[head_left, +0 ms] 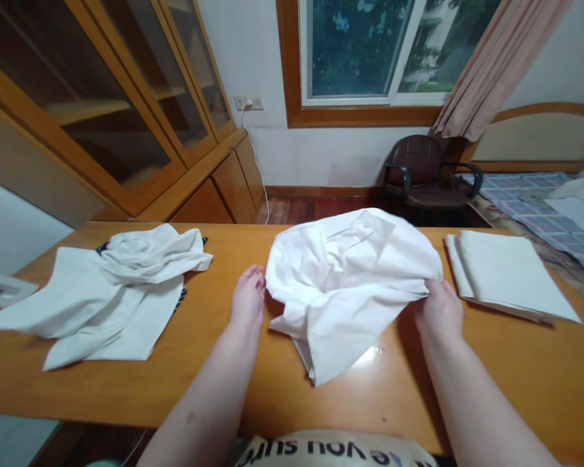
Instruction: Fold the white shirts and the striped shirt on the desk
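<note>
A crumpled piece of white cloth (350,279) is spread between my hands, partly raised off the table, with one corner drooping towards me. A small round button-like spot shows near its far edge. My right hand (440,308) is closed, pinching the cloth's right edge between thumb and fingers. At the left edge, my left hand (248,295) has its fingers curled together against the cloth; the fingertips are partly hidden. Further left lies a rumpled heap of white cloth (121,292) with dark patterned bits peeking out. A folded white cloth (511,272) rests to the right.
The wooden table (199,389) runs across the view. A white object with an oval recess (4,288) is at its left end. Beyond stand a glass-door cabinet (194,162), a brown armchair (423,168) and a bed (555,207). A white cord (257,155) hangs from a wall socket.
</note>
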{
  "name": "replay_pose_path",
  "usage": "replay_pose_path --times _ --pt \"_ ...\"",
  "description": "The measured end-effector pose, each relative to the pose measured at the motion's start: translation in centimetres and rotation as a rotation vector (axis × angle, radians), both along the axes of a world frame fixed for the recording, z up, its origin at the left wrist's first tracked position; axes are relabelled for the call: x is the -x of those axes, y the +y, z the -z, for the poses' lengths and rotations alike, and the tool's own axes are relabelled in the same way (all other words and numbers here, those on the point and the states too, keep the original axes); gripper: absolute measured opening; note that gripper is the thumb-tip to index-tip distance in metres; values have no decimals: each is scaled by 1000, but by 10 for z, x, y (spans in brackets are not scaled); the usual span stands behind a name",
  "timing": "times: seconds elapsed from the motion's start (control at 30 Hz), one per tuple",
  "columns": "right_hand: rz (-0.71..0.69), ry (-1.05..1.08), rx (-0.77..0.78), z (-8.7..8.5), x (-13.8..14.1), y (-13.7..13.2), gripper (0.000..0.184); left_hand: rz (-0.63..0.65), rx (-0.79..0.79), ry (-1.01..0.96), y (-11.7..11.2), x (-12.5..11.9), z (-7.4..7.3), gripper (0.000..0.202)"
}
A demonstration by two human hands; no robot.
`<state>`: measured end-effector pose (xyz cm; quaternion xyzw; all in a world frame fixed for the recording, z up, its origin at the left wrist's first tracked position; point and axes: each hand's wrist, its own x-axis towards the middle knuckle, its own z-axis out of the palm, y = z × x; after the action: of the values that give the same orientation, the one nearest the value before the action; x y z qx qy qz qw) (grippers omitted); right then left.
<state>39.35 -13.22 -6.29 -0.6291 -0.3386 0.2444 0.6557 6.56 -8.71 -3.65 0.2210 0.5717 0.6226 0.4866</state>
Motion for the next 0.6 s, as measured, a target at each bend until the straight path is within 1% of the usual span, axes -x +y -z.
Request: replay_pose_path --times 0.03,0.07,0.1,0.13,0.17,0.2,0.23,0.27,0.3,0.33,0.37,0.4,0.43,0.47,0.5,0.53,0.57,0.6 --pt "11 -55 36 -1 -2 2 42 -51 -25 143 1 3 2 37" --pt "23 -144 88 -3 -2 2 49 -58 -73 310 0 4 4 40" --pt "35 -263 144 -4 0 2 59 -8 -146 490 -2 3 5 41" --pt "48 -402 188 -6 4 1 71 98 -231 666 -6 1 6 40" --pt "51 -544 212 -7 9 -1 81 251 -317 822 -11 -3 5 38" --pt "18 -670 212 -8 14 -3 86 440 -393 948 -16 -7 4 35" --pt "-75 -767 195 -9 20 -6 86 643 -446 1044 -20 -12 3 32" --pt "-227 -829 173 -9 26 -8 82 826 -475 1116 -25 -16 1 31" --pt "-415 -859 160 -8 31 -11 76 978 -481 1175 -29 -20 0 30" --pt "-597 -870 159 -6 36 -14 73 1088 -467 1231 -32 -23 -1 30" --pt "-734 -878 176 -4 41 -16 73 1157 -444 1286 -35 -26 -2 32" --pt "-814 -893 205 -2 46 -18 76 1193 -417 1336 -37 -28 -2 38" --pt "-846 -914 243 0 50 -19 80 1206 -386 1379 -39 -30 -2 44" --pt "-846 -937 284 2 53 -19 83 1207 -348 1416 -40 -32 -2 48" --pt "-832 -954 328 4 55 -19 83 1192 -298 1451 -41 -33 0 48" --pt "-812 -962 378 5 56 -18 78 1162 -241 1486 -42 -34 2 43" --pt "-799 -964 428 6 57 -17 67 1130 -185 1521 -42 -35 4 37" --pt "-795 -967 470 5 57 -16 52 1102 -139 1554 -41 -36 7 35"
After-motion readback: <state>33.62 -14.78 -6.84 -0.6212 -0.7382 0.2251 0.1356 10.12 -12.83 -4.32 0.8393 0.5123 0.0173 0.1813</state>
